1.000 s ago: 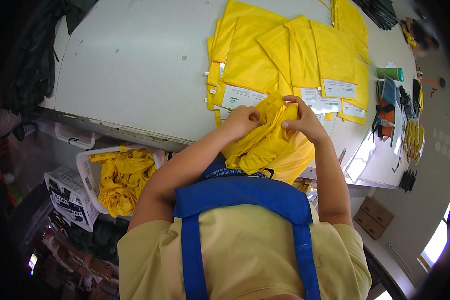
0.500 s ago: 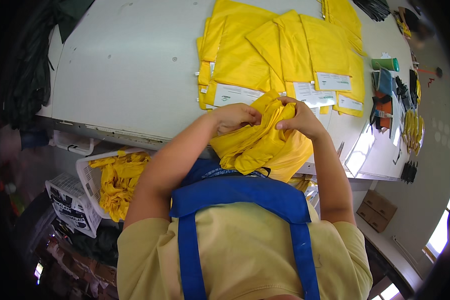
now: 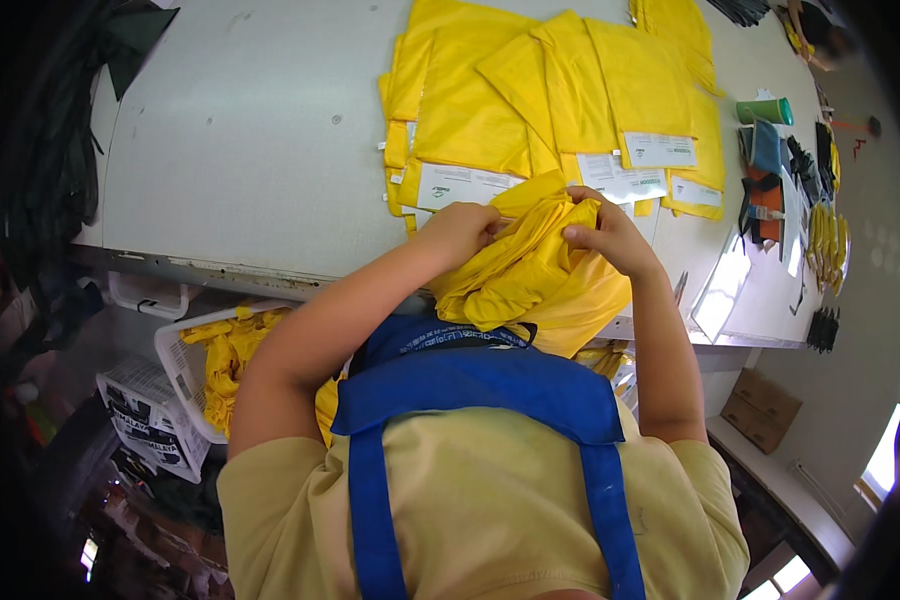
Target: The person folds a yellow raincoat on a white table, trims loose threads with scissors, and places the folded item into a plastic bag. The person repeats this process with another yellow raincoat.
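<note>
A bunched piece of thin yellow fabric (image 3: 518, 262) hangs over the table's near edge, in front of my body. My left hand (image 3: 460, 234) grips its left side, fingers curled into the cloth and partly hidden by it. On the other side, my right hand (image 3: 612, 238) pinches the upper right of the bundle between thumb and fingers. Just beyond my hands lie several folded yellow fabric pieces (image 3: 475, 115), overlapping flat on the table, with white printed sheets (image 3: 460, 187) showing at their near edges.
The pale table (image 3: 240, 150) stretches away to the left. A green cylinder (image 3: 765, 111) and an orange-and-blue pouch (image 3: 766, 195) sit at the right. Below the table's left edge, a white basket (image 3: 185, 385) holds crumpled yellow fabric (image 3: 232, 365). A cardboard box (image 3: 762, 408) stands lower right.
My hands have moved slightly apart, and the yellow fabric between them has shifted and refolded. Both hands keep hold of it. The whole view has shifted a little.
</note>
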Action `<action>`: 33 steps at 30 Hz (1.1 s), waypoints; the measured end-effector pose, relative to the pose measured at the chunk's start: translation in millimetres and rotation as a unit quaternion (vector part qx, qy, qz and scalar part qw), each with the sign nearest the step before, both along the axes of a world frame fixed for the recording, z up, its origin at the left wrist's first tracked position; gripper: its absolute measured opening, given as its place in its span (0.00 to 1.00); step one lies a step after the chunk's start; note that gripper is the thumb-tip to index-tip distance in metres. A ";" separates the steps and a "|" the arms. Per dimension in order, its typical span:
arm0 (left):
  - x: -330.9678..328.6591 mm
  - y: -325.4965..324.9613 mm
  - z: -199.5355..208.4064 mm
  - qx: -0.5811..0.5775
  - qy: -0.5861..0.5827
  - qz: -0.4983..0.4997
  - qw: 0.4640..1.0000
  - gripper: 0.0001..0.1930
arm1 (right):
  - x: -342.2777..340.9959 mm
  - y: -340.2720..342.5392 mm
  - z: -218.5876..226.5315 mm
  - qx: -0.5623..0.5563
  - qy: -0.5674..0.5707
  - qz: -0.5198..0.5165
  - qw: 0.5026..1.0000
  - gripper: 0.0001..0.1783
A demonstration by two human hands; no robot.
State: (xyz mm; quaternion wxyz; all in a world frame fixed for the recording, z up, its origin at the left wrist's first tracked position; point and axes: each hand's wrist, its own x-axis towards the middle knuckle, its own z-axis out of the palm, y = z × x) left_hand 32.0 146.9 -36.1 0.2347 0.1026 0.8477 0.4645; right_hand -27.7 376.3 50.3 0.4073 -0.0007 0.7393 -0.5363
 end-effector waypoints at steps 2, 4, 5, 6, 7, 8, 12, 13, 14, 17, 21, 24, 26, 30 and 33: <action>8.9 2.2 -2.9 0.118 -0.079 0.107 0.984 0.05 | -1.0 4.9 -6.4 -0.025 -0.017 0.004 1.000 0.26; 11.1 7.2 -1.3 0.194 -0.152 0.173 0.954 0.07 | -3.2 2.1 -9.3 0.032 0.018 0.024 0.999 0.25; 10.6 9.6 1.4 0.231 -0.186 0.207 0.932 0.08 | -3.5 -0.2 -10.4 0.060 0.036 0.036 0.997 0.25; 8.3 9.9 4.7 0.164 -0.141 0.205 0.955 0.08 | -0.6 -1.0 -16.2 0.065 0.091 0.036 0.993 0.24; 2.6 8.6 13.8 0.097 -0.094 0.201 0.970 0.08 | 4.2 -2.5 -23.5 0.071 0.146 0.037 0.986 0.23; -1.8 8.5 18.3 0.029 -0.047 0.196 0.979 0.09 | 7.9 -4.7 -27.3 0.077 0.201 0.037 0.976 0.22; -12.5 14.9 14.0 0.029 0.101 0.242 0.965 0.06 | 12.6 -24.3 -13.9 0.158 0.451 0.230 0.848 0.19; -16.3 15.9 16.2 0.017 0.143 0.235 0.961 0.06 | 17.5 -30.7 -13.9 0.212 0.479 0.227 0.821 0.19; -18.6 16.8 19.0 0.004 0.184 0.228 0.956 0.05 | 22.9 -36.8 -13.9 0.265 0.505 0.224 0.790 0.18; -13.4 19.6 32.6 -0.071 0.238 0.153 0.957 0.05 | 23.2 -39.3 -25.5 0.382 0.514 0.203 0.741 0.15; -5.7 22.3 39.9 -0.099 0.269 0.128 0.949 0.05 | 24.2 -27.9 -51.7 0.314 0.479 0.106 0.813 0.14; -5.6 18.0 42.7 -0.079 0.257 0.149 0.952 0.05 | 28.3 -24.5 -50.5 0.187 0.476 0.033 0.859 0.14; -4.7 20.2 47.1 -0.069 0.268 0.153 0.949 0.05 | 27.5 -26.3 -45.4 0.123 0.486 -0.010 0.865 0.19; -0.3 19.4 44.0 -0.071 0.299 0.086 0.948 0.04 | 15.0 -38.7 -54.2 0.190 0.389 -0.127 0.893 0.24; 5.1 17.9 43.6 -0.057 0.317 0.059 0.945 0.05 | -6.1 -38.4 -70.7 0.242 0.321 -0.084 0.912 0.19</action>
